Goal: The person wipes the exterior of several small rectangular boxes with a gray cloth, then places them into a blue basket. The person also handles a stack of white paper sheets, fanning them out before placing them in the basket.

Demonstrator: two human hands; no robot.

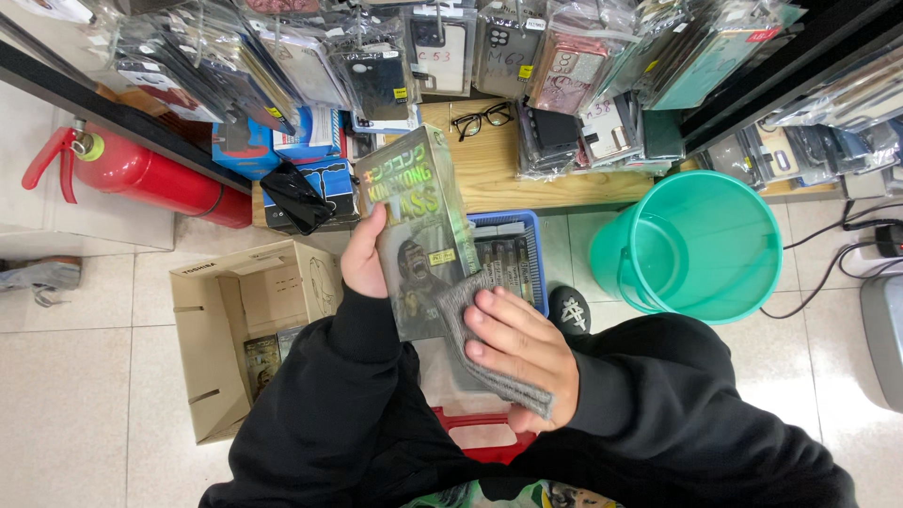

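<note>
My left hand [363,259] grips the left edge of a flat, clear-wrapped green and grey package [419,221] with a gorilla picture, holding it upright in front of me. My right hand [519,353] presses a grey cloth [470,343] against the lower right part of that package. Both arms are in black sleeves. The cloth hangs down under my right palm.
A blue basket [522,230] with similar packages sits behind the held one. An open cardboard box [246,329] stands at left, a teal bucket [701,245] at right, a red fire extinguisher [141,174] far left. Phone cases hang above a wooden shelf with black glasses [484,119].
</note>
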